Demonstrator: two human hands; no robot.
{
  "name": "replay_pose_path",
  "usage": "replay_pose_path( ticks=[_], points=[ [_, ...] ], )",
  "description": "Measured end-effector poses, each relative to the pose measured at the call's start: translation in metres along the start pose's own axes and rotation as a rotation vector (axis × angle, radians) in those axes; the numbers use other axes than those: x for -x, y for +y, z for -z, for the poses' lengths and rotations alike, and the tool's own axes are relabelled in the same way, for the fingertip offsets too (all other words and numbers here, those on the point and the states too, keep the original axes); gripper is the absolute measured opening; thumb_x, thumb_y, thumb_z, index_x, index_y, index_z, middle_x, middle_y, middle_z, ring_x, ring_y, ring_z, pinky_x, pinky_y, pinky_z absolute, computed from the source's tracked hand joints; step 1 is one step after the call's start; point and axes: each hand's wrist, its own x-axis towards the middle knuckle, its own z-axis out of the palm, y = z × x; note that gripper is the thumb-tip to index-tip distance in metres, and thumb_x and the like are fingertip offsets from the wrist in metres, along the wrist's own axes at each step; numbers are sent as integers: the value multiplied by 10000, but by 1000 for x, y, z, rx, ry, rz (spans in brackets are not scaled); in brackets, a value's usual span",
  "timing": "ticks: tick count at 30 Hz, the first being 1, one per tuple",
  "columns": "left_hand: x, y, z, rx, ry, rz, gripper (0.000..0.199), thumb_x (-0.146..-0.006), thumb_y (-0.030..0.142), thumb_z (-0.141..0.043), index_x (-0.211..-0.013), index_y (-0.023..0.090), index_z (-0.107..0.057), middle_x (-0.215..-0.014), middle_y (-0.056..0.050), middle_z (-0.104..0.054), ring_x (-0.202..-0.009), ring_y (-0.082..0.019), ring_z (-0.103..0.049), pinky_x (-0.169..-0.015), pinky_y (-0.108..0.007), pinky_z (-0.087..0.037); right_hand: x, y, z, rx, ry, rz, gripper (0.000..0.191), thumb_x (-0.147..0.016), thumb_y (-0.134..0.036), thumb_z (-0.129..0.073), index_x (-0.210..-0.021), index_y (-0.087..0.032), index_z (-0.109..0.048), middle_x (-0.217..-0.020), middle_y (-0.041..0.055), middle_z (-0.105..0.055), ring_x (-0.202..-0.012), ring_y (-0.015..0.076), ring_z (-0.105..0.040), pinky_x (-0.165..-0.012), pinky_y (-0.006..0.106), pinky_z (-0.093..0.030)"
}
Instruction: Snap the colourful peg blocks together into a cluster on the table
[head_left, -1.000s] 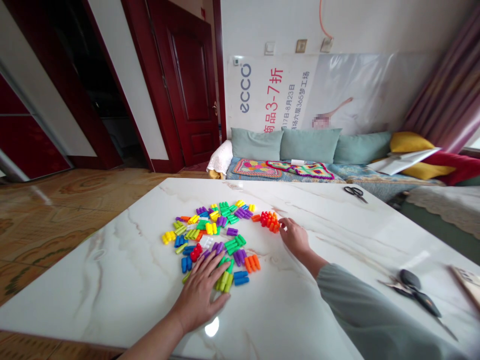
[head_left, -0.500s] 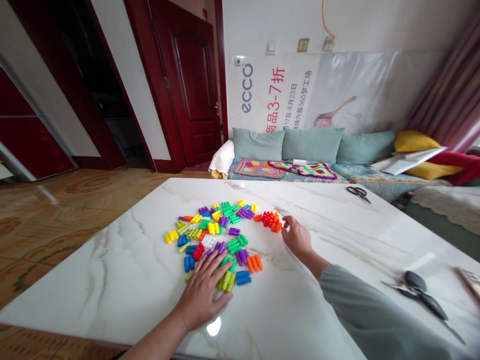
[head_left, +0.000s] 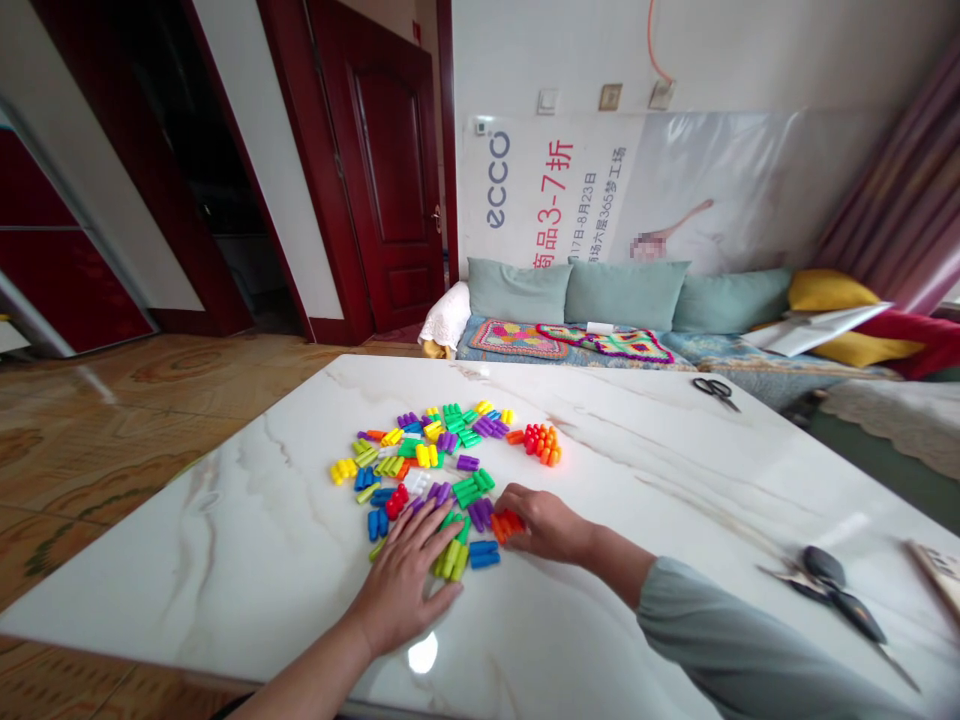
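Orange piece (head_left: 505,527) is lying on the tabletop (head_left: 247,540), at the near right edge of a loose spread of coloured pieces (head_left: 427,456). Beyond it, well apart from my fingers, a red-and-orange cluster (head_left: 541,442) is sitting. My left hand (head_left: 401,580) is resting splayed and flat over the near left part of the spread, gripping nothing that I can see. My right hand (head_left: 551,525) is the nearer one: coming in from the right, it is holding a narrow shape, fingertips and thumb at the orange piece; how firmly, I cannot tell. So the piece is lying directly left of my right palm, its long axis seemingly running away from me, partly hidden. A purple piece (head_left: 481,514) is lying just beside its left side, a blue piece (head_left: 484,554) just nearer me.
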Motion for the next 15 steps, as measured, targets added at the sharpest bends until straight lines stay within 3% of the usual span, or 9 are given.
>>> replay_pose_path(
  ticks=[3,7,11,15],
  points=[
    [1,0,0,2,9,0,658,-819,420,-581,-1428,315,-355,-1524,-10,-298,-1371,-297,-306,-1131,-499,-264,5,4,1,-13,47,22,281,-860,-302,-520,-1111,-189,-578,-1027,82,-631,-803,157,-612,-721,251,-457],
    [1,0,0,-2,-1,7,657,-821,416,-576,-1430,322,-349,-1523,-5,-300,-1374,-293,-302,-1132,-505,-259,10,15,7,-97,169,-106,256,-924,-281,-391,-1034,-178,-598,-905,61,-668,-742,144,-602,-704,251,-452],
    [1,-1,-1,1,6,7,658,-816,422,-578,-1427,321,-356,-1520,-4,-306,-1370,-296,-308,-1133,-504,-257,13,29,15,-240,186,-232,229,-896,-288,-438,-948,-174,-629,-756,22,-663,-631,125,-575,-627,234,-452],
    [1,0,-1,-3,-3,13,657,-822,425,-571,-1431,324,-346,-1523,2,-299,-1374,-292,-301,-1135,-503,-255,16,42,20,-282,260,-305,253,-872,-329,-478,-952,-166,-654,-744,15,-652,-609,121,-557,-618,246,-458]
  ],
)
